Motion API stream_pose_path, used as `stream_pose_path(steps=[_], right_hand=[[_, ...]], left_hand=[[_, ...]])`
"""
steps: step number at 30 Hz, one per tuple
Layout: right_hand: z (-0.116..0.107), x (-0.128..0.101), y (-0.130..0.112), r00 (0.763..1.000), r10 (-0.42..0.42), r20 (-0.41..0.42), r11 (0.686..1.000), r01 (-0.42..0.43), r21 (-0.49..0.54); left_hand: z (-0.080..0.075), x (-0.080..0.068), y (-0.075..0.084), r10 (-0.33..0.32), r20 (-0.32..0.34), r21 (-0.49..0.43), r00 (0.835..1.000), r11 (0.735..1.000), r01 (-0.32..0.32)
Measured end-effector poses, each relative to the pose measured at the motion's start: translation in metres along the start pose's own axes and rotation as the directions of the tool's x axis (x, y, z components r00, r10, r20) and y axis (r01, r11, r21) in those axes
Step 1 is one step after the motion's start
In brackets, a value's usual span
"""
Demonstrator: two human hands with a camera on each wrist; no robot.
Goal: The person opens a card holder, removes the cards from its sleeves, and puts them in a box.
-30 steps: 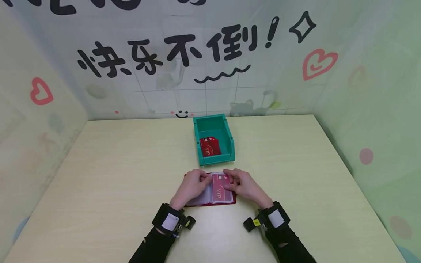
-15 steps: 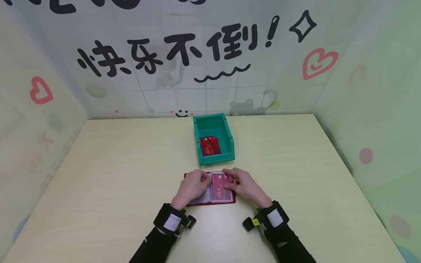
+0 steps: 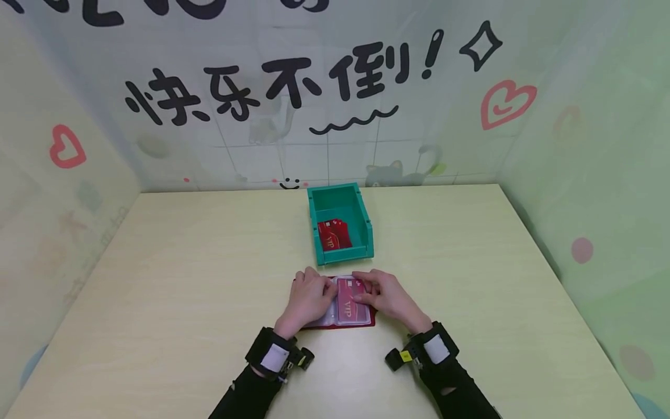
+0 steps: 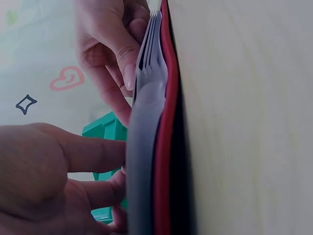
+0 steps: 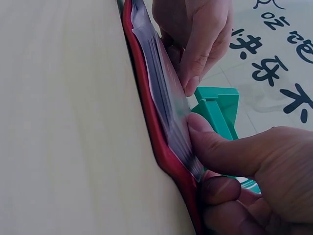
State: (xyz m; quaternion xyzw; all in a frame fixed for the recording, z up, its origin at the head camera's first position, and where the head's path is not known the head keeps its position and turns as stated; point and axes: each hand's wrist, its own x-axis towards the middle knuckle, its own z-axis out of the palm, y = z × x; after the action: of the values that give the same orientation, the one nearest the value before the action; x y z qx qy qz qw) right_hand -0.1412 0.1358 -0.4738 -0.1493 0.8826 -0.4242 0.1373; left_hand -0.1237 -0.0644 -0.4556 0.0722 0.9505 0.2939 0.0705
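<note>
A red card holder (image 3: 373, 317) lies unfolded on the table, its clear sleeves facing up. A pink-red VIP card (image 3: 346, 305) sits in the right-hand sleeve. My left hand (image 3: 307, 297) is over the holder's left half, thumb at the card's left edge; the left wrist view shows its thumb and fingers (image 4: 105, 152) against the sleeves. My right hand (image 3: 387, 294) pinches the sleeves' right edge; in the right wrist view its thumb (image 5: 210, 144) lies on top with the fingers curled at the edge. Several layered sleeves show edge-on above the red cover (image 5: 168, 164).
A teal bin (image 3: 366, 235) stands just beyond the holder, with several red VIP cards (image 3: 334, 234) in it. The pale wooden table (image 3: 209, 279) extends on both sides. A printed backdrop (image 3: 293, 128) rises behind the table and along its sides.
My left hand has shifted slightly and turned over the holder, its fingers now reaching a little further up. My right hand stays at the right edge, and the card remains in place.
</note>
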Motion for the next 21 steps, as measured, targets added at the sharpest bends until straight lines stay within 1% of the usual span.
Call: stream_pose_path(steps=[6,10,14,19,21], right_hand=[[-0.0009,0.0020,0.0023,1.000,-0.014,0.004,1.000,0.014,0.003],[0.0001,0.0026,0.0044,1.000,-0.005,0.002,1.000,0.005,0.008],[0.0007,0.0024,0.0045,1.000,0.012,-0.007,1.000,-0.012,0.014],[0.0008,0.0011,0.0033,1.000,0.017,-0.010,1.000,-0.017,0.018],[0.0005,0.0009,0.0038,1.000,0.017,-0.007,0.999,-0.017,0.028]], left_hand=[[-0.0001,0.0012,-0.0037,0.026,0.002,-0.007,1.000,1.000,-0.026],[0.0001,0.0015,-0.0060,0.036,0.006,-0.019,0.999,0.999,-0.036],[-0.0009,0.0004,-0.0052,0.030,-0.006,-0.021,1.000,0.999,-0.030],[-0.0033,-0.0028,0.0003,0.006,-0.029,-0.020,1.000,1.000,-0.006],[-0.0043,-0.0039,0.0026,0.005,-0.024,-0.017,1.000,1.000,-0.005]])
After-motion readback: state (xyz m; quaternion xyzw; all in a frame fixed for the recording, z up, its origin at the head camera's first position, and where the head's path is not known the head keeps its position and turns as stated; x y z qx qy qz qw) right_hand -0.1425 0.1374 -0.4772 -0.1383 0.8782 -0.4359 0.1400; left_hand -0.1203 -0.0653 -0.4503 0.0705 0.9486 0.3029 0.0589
